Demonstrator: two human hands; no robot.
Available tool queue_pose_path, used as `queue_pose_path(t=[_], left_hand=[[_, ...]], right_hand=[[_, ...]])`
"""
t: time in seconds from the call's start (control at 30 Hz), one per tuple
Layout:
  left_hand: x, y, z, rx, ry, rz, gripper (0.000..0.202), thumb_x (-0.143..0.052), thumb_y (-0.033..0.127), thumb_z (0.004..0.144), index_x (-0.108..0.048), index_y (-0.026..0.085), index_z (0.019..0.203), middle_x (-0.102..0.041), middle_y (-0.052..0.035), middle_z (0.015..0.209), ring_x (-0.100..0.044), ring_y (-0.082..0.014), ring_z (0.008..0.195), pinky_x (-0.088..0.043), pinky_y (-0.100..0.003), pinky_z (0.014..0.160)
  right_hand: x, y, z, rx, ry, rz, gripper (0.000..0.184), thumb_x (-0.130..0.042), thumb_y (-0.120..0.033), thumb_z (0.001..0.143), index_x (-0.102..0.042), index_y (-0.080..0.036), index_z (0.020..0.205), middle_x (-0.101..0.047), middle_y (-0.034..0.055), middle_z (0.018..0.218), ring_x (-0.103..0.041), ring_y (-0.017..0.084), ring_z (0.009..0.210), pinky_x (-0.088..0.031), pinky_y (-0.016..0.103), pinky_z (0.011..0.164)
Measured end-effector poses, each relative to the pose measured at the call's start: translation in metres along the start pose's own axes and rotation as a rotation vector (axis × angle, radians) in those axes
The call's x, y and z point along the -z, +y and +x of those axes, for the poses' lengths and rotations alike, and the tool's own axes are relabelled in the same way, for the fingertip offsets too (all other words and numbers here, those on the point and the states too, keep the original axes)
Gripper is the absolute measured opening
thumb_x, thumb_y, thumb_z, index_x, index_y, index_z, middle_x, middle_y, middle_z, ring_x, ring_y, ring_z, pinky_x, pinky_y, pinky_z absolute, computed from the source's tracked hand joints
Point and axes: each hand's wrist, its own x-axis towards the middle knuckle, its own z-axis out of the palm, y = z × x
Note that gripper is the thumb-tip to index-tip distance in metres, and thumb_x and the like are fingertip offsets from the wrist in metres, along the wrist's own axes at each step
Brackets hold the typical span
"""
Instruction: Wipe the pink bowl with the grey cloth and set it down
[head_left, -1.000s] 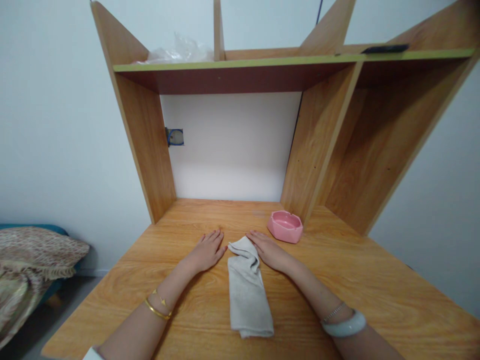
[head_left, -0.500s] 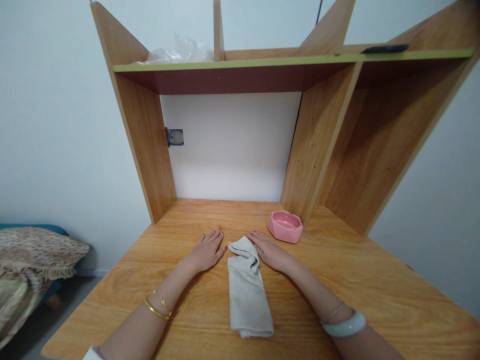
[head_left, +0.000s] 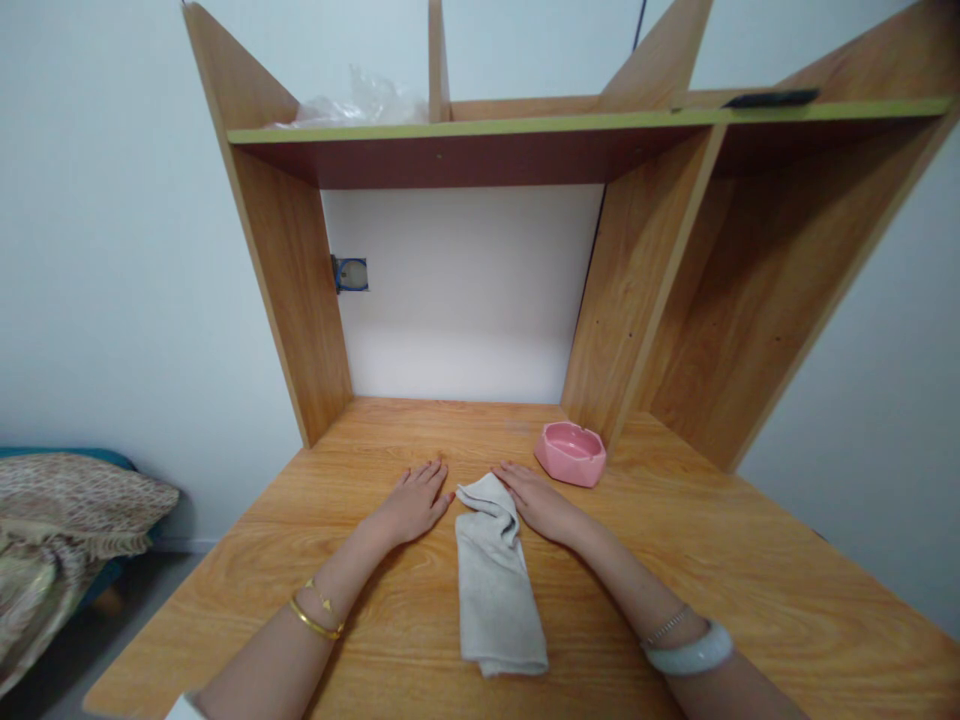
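A grey cloth [head_left: 499, 595] lies lengthwise on the wooden desk [head_left: 390, 620], with its far end bunched. My left hand [head_left: 414, 503] rests flat on the desk just left of the cloth, fingers stretched out and holding nothing. On the other side, my right hand [head_left: 536, 500] lies flat with its fingers extended along the cloth's upper right edge, touching or very close to it. Beyond my right hand, a pink faceted ashtray [head_left: 570, 455] sits on the desk, near the foot of an upright panel.
A wooden shelf unit [head_left: 480, 125] rises from the back of the desk, its panels on both sides. Clear plastic [head_left: 360, 105] and a dark flat object [head_left: 772, 98] lie on the shelf. An uncovered wall box [head_left: 351, 274] shows at left. A patterned blanket [head_left: 75, 500] lies far left.
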Motion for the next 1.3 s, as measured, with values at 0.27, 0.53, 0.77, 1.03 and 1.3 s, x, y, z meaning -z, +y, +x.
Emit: queue_pose_path(t=[0.27,0.53,0.77,1.03,1.3], left_hand=[[-0.0007,-0.0013,0.0004,-0.013,0.003,0.004,0.061,-0.017,0.048,0.086,-0.022,0.011,0.134,-0.016,-0.0104,0.140,-0.014,-0.0199,0.129,-0.014,-0.038,0.103],[-0.0010,-0.0012,0.0009,-0.004,-0.001,0.004,0.060,-0.017,0.048,0.087,-0.022,0.011,0.134,-0.016,-0.0103,0.140,-0.013,-0.0198,0.129,-0.014,-0.039,0.103],[0.0003,-0.0001,0.0003,0.001,-0.004,0.004,0.060,-0.017,0.048,0.087,-0.023,0.010,0.133,-0.018,-0.0106,0.140,-0.013,-0.0198,0.129,-0.013,-0.039,0.103],[-0.0010,-0.0008,0.0001,-0.006,0.009,-0.002,0.060,-0.017,0.048,0.086,-0.022,0.011,0.133,-0.017,-0.0103,0.140,-0.013,-0.0197,0.129,-0.014,-0.039,0.103],[0.0002,0.0000,-0.0002,0.002,-0.002,-0.002,0.060,-0.017,0.048,0.086,-0.022,0.011,0.134,-0.018,-0.0100,0.140,-0.013,-0.0194,0.129,-0.013,-0.038,0.103]], right_hand=[[0.0002,-0.0006,0.0003,-0.008,-0.005,0.017,0.042,-0.030,-0.021,0.085,-0.043,-0.012,0.124,-0.038,0.0127,0.132,-0.030,0.020,0.123,-0.025,0.039,0.101],[0.0030,-0.0032,-0.0001,-0.014,-0.021,-0.005,0.043,-0.029,-0.022,0.085,-0.043,-0.011,0.124,-0.038,0.0134,0.132,-0.031,0.020,0.123,-0.025,0.038,0.101],[0.0043,-0.0050,-0.0009,-0.014,-0.018,0.000,0.043,-0.029,-0.020,0.084,-0.043,-0.010,0.124,-0.037,0.0144,0.132,-0.030,0.021,0.123,-0.024,0.040,0.101],[0.0040,-0.0047,-0.0007,-0.025,-0.031,-0.009,0.043,-0.029,-0.021,0.085,-0.043,-0.009,0.124,-0.036,0.0143,0.132,-0.029,0.021,0.124,-0.024,0.038,0.101],[0.0059,-0.0071,-0.0009,-0.036,-0.032,-0.005,0.043,-0.028,-0.022,0.085,-0.043,-0.010,0.124,-0.037,0.0140,0.132,-0.029,0.021,0.124,-0.024,0.038,0.102]])
